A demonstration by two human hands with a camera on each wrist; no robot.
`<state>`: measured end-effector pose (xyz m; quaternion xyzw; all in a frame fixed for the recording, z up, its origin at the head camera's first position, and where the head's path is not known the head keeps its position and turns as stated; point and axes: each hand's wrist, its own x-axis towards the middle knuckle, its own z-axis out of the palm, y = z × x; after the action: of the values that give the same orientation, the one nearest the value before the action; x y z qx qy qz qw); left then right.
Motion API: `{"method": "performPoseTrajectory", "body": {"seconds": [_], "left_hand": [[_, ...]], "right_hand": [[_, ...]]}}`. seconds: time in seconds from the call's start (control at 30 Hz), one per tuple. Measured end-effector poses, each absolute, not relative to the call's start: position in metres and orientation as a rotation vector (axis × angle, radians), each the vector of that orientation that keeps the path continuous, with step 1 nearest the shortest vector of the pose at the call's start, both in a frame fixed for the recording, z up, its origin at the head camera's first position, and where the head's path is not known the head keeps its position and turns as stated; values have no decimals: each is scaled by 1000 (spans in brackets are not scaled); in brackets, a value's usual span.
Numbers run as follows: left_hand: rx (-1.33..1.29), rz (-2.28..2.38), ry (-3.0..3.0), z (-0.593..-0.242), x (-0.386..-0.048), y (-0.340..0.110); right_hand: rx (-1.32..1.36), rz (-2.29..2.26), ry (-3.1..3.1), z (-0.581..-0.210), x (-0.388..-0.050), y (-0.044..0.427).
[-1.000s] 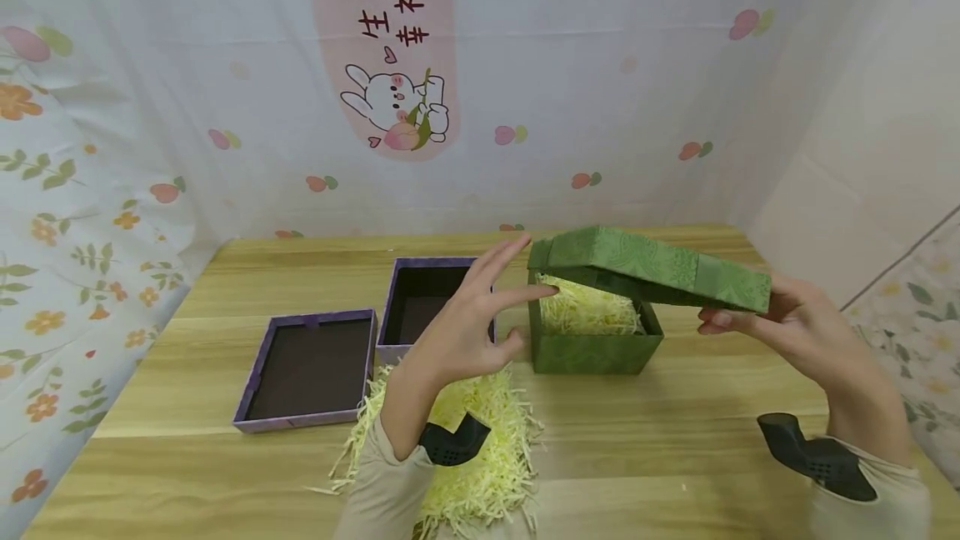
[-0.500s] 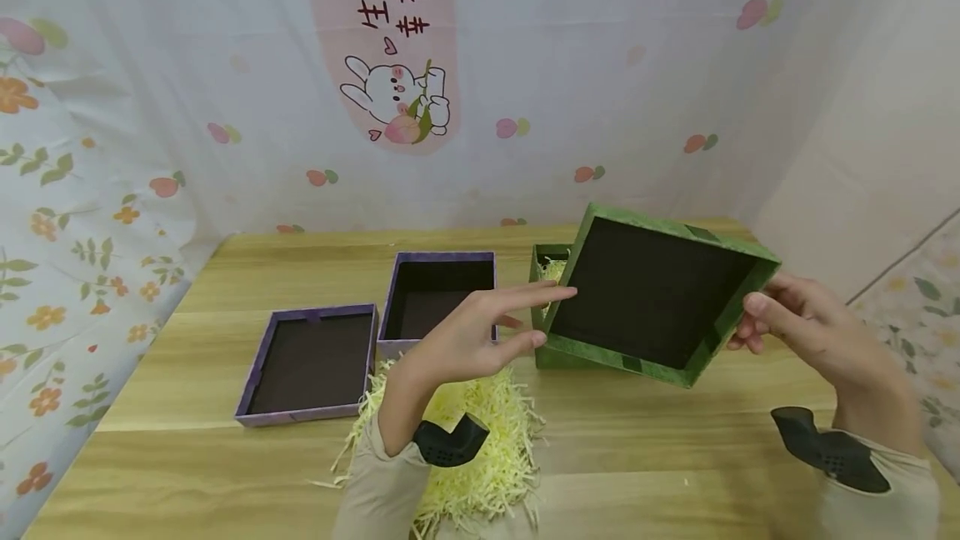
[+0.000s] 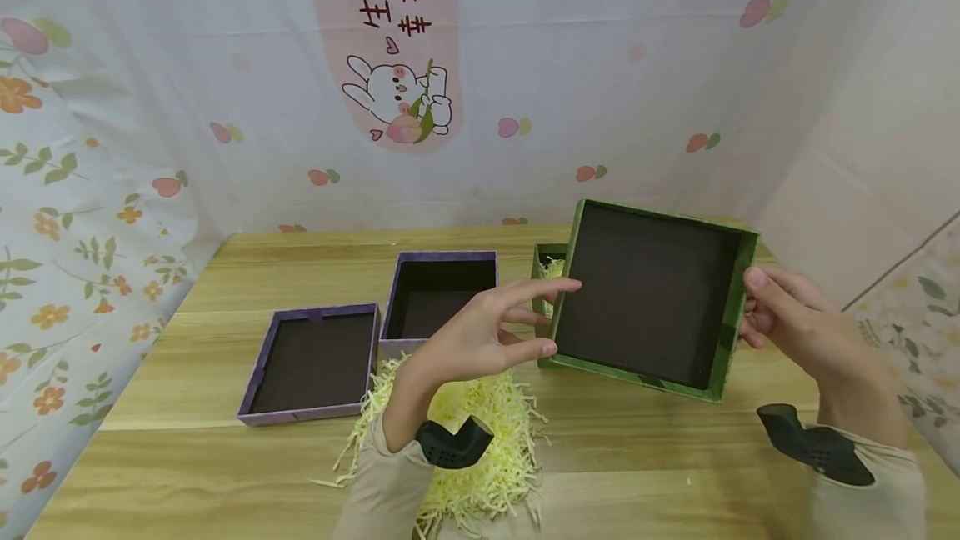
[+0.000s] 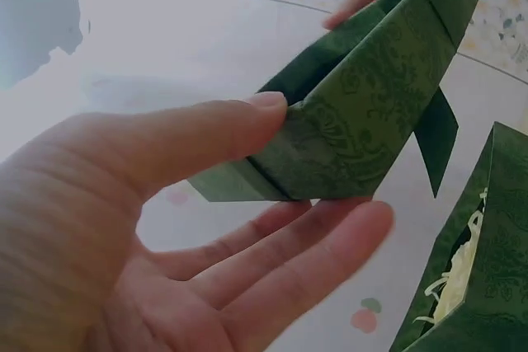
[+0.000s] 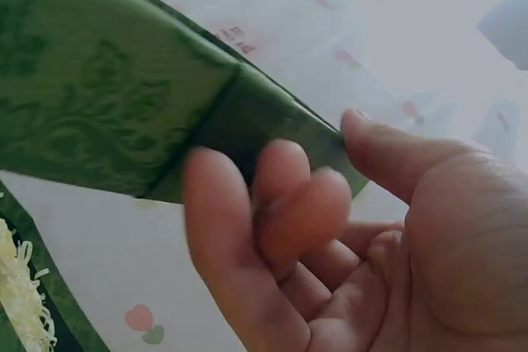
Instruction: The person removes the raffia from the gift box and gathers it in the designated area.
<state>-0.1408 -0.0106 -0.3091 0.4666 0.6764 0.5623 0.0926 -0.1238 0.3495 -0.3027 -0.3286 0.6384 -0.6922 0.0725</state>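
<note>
Both hands hold a green patterned box lid [image 3: 648,294] tilted up, its dark inside facing the head camera. On its left edge, the left hand [image 3: 487,327] has the thumb at the rim and fingers along the outer side, as the left wrist view shows on the lid's wall [image 4: 355,105]. At the opposite edge the right hand [image 3: 798,319] pinches the lid between thumb and curled fingers; the right wrist view shows these fingers against the green wall [image 5: 107,96]. Behind the lid, mostly hidden, stands the green box [image 3: 551,252] with pale yellow paper shreds [image 4: 454,278] inside.
Left of the hands, a purple-rimmed box [image 3: 442,257] and a shallow purple lid [image 3: 318,361] lie open side up on the wooden table [image 3: 187,473]. A heap of yellow paper shreds [image 3: 495,432] lies near the left forearm. A printed cloth [image 3: 600,90] hangs behind.
The green lid has been lifted off its tilt over the box and turned so its dark inside faces the camera. The left hand has come onto its left edge.
</note>
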Motion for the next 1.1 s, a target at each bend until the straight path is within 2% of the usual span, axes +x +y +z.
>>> {"method": "performPoseTrajectory", "body": {"seconds": [0.17,0.33,0.7,1.1], "left_hand": [[1304,1763,1950,-311,-141,-9],[1224,1847,1915,-314,-144,-6],[994,2026,2015,-317,-149,-8],[925,2038,2034,-319,-152,-4]], "right_hand": [[-732,-2050,2226,-304,-125,341],[-467,-1755,2645,-302,-122,336],[-725,-1494,2674,-285,-114,326],[-708,-1542,2596,-290,-119,324]]}}
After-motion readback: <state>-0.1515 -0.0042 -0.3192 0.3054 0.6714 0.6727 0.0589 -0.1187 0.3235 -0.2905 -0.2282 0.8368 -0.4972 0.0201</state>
